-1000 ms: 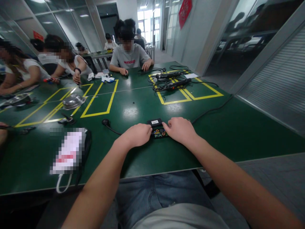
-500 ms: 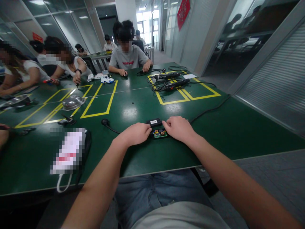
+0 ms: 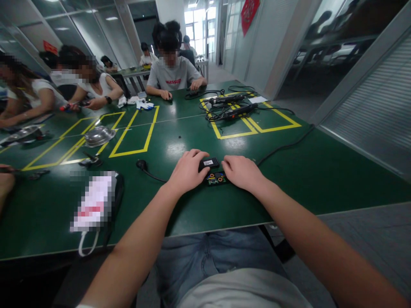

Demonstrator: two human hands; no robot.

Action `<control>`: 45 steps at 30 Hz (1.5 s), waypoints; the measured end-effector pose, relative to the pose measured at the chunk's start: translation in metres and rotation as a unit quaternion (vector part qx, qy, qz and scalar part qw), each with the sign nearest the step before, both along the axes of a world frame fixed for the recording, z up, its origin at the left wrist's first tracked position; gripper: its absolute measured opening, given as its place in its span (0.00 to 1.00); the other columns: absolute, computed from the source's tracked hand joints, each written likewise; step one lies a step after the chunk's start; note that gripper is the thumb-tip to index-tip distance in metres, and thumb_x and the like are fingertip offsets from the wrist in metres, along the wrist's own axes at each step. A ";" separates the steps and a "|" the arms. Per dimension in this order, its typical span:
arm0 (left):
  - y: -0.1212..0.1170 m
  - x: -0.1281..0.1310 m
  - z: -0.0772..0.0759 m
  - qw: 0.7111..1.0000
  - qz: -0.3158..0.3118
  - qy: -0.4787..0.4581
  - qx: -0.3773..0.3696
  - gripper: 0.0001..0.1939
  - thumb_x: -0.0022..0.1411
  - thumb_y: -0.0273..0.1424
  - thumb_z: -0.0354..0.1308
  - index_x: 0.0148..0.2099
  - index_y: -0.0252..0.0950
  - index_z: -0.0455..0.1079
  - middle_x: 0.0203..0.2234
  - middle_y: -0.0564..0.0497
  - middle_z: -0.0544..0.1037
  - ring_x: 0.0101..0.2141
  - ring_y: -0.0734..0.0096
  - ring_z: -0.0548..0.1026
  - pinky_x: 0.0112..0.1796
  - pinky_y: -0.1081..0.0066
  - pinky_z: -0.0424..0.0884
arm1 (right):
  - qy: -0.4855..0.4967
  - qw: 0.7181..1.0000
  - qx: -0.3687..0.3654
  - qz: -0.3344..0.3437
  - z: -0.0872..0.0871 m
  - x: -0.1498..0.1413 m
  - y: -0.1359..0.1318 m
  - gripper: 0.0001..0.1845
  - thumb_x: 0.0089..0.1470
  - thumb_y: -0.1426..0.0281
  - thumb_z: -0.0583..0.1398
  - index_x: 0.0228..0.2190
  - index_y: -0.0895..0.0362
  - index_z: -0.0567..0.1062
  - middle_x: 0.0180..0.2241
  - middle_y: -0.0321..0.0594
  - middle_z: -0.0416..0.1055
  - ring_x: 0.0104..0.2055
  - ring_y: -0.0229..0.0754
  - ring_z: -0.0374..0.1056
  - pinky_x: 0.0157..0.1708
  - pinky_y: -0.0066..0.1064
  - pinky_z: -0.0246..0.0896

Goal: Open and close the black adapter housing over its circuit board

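Note:
On the green table before me lies an open black power adapter case (image 3: pixel 217 178), its circuit board and copper-coloured coils exposed. Just beyond it is the black cover (image 3: pixel 212 163) with a white label. My left hand (image 3: pixel 190 171) has its thumb and fingers around the cover's left end. At the case's right end my right hand (image 3: pixel 241 172) is closed, fingers curled and partly hidden, gripping its edge. A cable with a round black plug (image 3: pixel 141 164) emerges left of my left hand; another black cable (image 3: pixel 284 146) runs off to the right.
A white pouch-like item (image 3: pixel 94 201), blurred out, lies left near the table edge. Metal bowl (image 3: pixel 100 136) and yellow tape rectangles are farther left. Black corded tools (image 3: pixel 239 112) lie at the back right. Across the table a person (image 3: pixel 173 75) sits; others work at left.
My left hand has moved up from the open case's left end, its fingers spreading over the cover. My right hand stays at the right end. A co-worker at left has drawn a hand back from the bowl.

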State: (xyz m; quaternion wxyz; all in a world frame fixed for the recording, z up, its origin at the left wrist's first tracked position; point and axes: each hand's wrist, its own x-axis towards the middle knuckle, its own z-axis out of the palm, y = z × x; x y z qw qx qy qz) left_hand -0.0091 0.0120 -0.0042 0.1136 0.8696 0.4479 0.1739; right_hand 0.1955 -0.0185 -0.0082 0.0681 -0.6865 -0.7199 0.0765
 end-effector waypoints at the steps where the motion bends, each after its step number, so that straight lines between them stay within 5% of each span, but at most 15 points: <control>1: 0.002 0.000 -0.003 1.000 0.000 -0.006 -0.009 0.18 0.70 0.30 0.64 0.60 0.38 0.75 0.56 0.41 0.80 0.57 0.49 0.76 0.61 0.51 0.72 | 0.005 1.000 0.001 -0.002 0.000 0.001 0.000 0.19 0.74 0.68 0.51 0.45 0.56 0.81 0.46 0.52 0.83 0.47 0.56 0.79 0.40 0.36 0.63; 8: 0.004 -0.001 -0.002 0.999 -0.009 -0.049 -0.015 0.22 0.70 0.30 0.65 0.64 0.38 0.74 0.49 0.45 0.84 0.51 0.54 0.79 0.56 0.56 0.75 | 0.046 0.999 0.013 -0.027 0.004 0.009 0.003 0.20 0.73 0.73 0.47 0.51 0.55 0.78 0.45 0.50 0.84 0.46 0.56 0.79 0.39 0.35 0.60; 15: -0.005 0.002 0.004 0.989 -0.123 -0.047 -0.069 0.16 0.64 0.30 0.68 0.54 0.39 0.81 0.45 0.46 0.85 0.45 0.58 0.81 0.52 0.58 0.77 | 0.059 0.997 0.028 -0.032 0.003 0.008 0.004 0.23 0.77 0.62 0.47 0.46 0.55 0.80 0.42 0.49 0.84 0.44 0.54 0.79 0.37 0.34 0.59; 19: -0.005 0.001 0.003 0.990 -0.117 -0.046 -0.064 0.16 0.63 0.31 0.69 0.53 0.38 0.81 0.44 0.46 0.84 0.44 0.57 0.81 0.52 0.56 0.77 | 0.050 0.998 0.017 -0.025 0.000 0.004 0.004 0.18 0.75 0.60 0.53 0.42 0.53 0.81 0.39 0.46 0.84 0.43 0.54 0.79 0.35 0.34 0.58; 27: -0.003 -0.001 0.005 0.989 -0.112 -0.065 -0.076 0.14 0.63 0.29 0.67 0.51 0.38 0.82 0.42 0.47 0.84 0.43 0.60 0.82 0.49 0.62 0.78 | 0.044 0.999 0.011 -0.011 0.001 0.008 0.005 0.25 0.78 0.63 0.46 0.43 0.54 0.81 0.43 0.46 0.84 0.46 0.51 0.79 0.37 0.33 0.58; 35: -0.001 -0.002 0.001 0.988 -0.105 -0.050 -0.098 0.15 0.63 0.32 0.70 0.52 0.38 0.82 0.42 0.47 0.85 0.41 0.60 0.82 0.46 0.62 0.78 | 0.043 0.999 0.007 -0.010 -0.002 0.003 0.005 0.17 0.73 0.57 0.57 0.41 0.53 0.81 0.38 0.44 0.84 0.41 0.51 0.79 0.35 0.33 0.58; 45: -0.001 -0.001 0.008 0.989 -0.111 -0.032 -0.097 0.16 0.64 0.34 0.71 0.54 0.39 0.84 0.40 0.47 0.85 0.39 0.59 0.81 0.46 0.62 0.76 | 0.043 0.999 0.007 -0.016 -0.003 0.004 0.005 0.17 0.73 0.57 0.57 0.40 0.53 0.80 0.37 0.43 0.84 0.40 0.51 0.79 0.34 0.33 0.56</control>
